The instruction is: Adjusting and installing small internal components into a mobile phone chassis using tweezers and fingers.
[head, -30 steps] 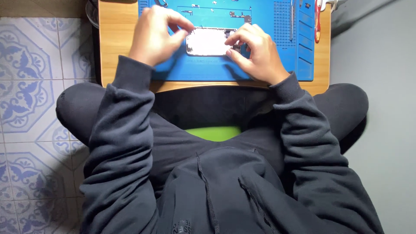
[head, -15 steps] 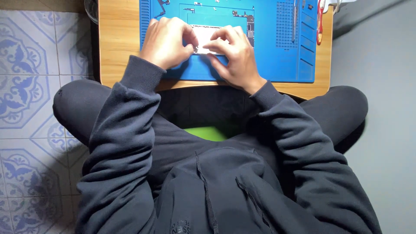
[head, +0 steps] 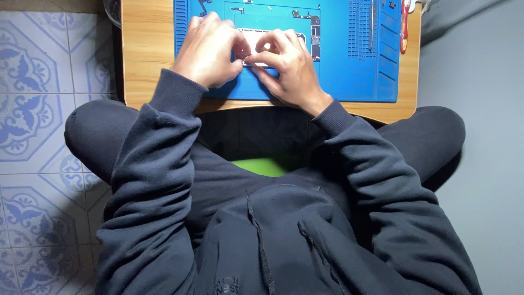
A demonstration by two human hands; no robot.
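An opened white phone body lies flat on a blue work mat that covers a small wooden table. My left hand rests on the phone's left end, fingers curled over it. My right hand sits on its lower middle, thumb and forefinger pinched together against the left fingertips. What they pinch is too small to tell. Most of the phone is hidden under both hands.
A dark circuit board lies just right of the phone, with small parts along the mat's far edge. A red-handled tool lies at the mat's right side. Patterned floor tiles are on the left, a grey floor on the right.
Both hands have drawn together over the phone; a second ago they held its two ends with the middle showing. The view has also shifted slightly.
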